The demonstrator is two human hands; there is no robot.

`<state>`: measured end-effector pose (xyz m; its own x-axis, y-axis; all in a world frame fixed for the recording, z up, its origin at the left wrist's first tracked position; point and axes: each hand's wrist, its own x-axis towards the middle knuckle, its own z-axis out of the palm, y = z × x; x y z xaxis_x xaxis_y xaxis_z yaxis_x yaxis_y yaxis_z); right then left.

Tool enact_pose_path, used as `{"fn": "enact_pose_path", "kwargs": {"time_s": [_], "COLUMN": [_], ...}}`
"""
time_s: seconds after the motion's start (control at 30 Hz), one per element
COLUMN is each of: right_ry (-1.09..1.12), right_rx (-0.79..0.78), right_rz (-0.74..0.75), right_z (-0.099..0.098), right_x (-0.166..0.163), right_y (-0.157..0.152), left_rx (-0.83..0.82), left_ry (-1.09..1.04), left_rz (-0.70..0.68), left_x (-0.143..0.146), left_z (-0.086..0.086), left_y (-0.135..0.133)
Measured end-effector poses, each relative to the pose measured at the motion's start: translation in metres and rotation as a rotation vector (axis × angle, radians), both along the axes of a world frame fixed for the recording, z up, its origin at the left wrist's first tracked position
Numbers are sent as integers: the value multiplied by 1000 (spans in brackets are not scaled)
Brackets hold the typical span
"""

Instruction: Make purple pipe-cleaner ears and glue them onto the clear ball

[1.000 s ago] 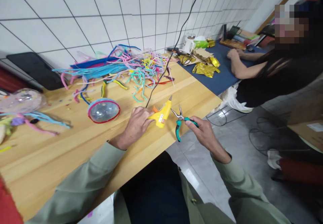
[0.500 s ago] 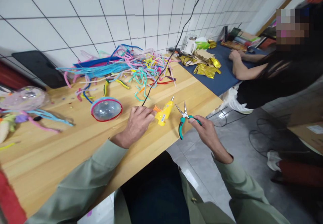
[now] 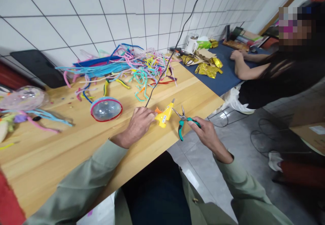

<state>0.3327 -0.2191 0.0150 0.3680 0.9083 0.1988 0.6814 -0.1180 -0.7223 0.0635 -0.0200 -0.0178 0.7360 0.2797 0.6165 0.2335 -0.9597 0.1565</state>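
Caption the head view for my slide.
Left hand grips a yellow glue gun; right hand holds teal-handled pliers beside it.

The left hand (image 3: pixel 138 123) covers the rear of the yellow glue gun (image 3: pixel 164 115), its black cord (image 3: pixel 177 42) runs out past the top edge, one green handle of the pliers (image 3: pixel 180 130) is lost inside the right hand (image 3: pixel 207 135), and the clear ball (image 3: pixel 24 98) at far left is clipped by the edge

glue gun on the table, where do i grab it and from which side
Take the glue gun by its stubby yellow handle, coming from the left, where the left hand holds it. It lies on its side with the metal nozzle pointing right toward the pliers, so that end is probably best avoided.
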Motion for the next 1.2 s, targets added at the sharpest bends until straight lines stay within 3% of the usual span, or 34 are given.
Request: {"fn": "enact_pose_path", "kwargs": {"time_s": [0.17,0.43,0.7,0.83,0.97,1.2], "right_ry": [59,85,81,116,130,82], "right_rx": [39,-27,25,55,41,-40], "right_rz": [-74,97,-5,-51,31,131], "right_z": [0,3,1,1,2,-2], "right_x": [9,-5,11,14,7,-2], "right_y": [-4,-6,9,6,-3,-4], "left_rx": [-58,-125,-17,-91,-174,-113], "left_ry": [9,44,-33,30,65,47], "left_rz": [15,-12,-90,-47,-14,-58], "left_x": [-1,-1,0,0,-1,0], "left_z": [1,2,6,3,0,3], "left_y": [2,1,-2,0,2,0]}}
